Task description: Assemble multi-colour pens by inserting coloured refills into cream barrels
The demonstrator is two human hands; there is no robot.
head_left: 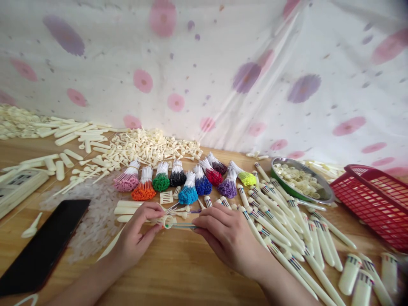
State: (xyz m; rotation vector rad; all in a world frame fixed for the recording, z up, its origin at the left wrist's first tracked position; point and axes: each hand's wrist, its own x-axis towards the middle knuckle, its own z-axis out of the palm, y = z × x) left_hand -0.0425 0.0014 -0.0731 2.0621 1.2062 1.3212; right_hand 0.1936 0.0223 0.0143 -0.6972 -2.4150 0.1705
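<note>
The cream ring [170, 222] is pinched between the left hand's [139, 233] fingertips, over the worktop [178, 272]. It looks light, hard and a bit slippery, so it is probably best held by its outer sides. Thin sticks [184, 225] are pinched by the right hand [227, 237]; they seem bendy. Beyond, coloured bundles [187, 194] are set out on the worktop.

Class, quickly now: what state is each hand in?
Left hand: closed, holding a cream ring-ended part.
Right hand: closed, fingertips pinching thin bluish rods.
</note>
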